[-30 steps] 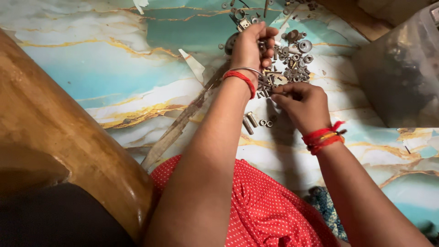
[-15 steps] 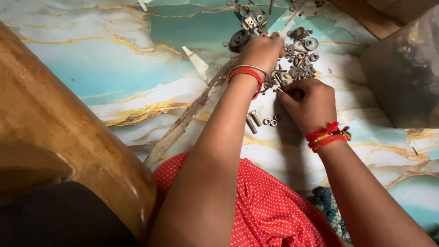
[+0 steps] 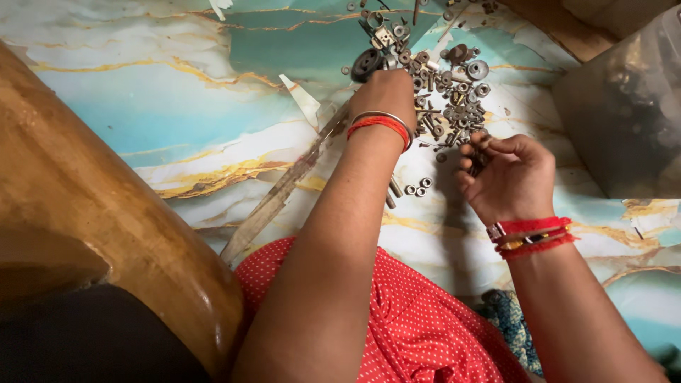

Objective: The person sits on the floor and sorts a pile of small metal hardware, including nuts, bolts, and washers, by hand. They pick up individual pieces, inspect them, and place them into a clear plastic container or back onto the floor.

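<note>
The left hand (image 3: pixel 386 89) lies on the near edge of a pile of small metal parts (image 3: pixel 447 92), palm down, its fingers bent into the nuts and washers; they are hidden under the hand, so I cannot tell if they hold anything. On this wrist sit a red bangle and a thin metal one (image 3: pixel 381 122). The pile is spread at the far edge of the surface, a sheet with a blue, white and gold marble pattern (image 3: pixel 177 106). A dark round wheel-like part (image 3: pixel 367 64) lies just beside the left hand, on its far left side. The right hand (image 3: pixel 511 174) is near the pile on its right and near side, palm turned up a little, fingers (image 3: pixel 477 142) curled narrow; it seems to pinch a small dark piece, but this is too small to be sure. Red threads (image 3: pixel 535 234) circle the right wrist. Between the two forearms lie a few loose nuts and bolts (image 3: pixel 415 188).
</note>
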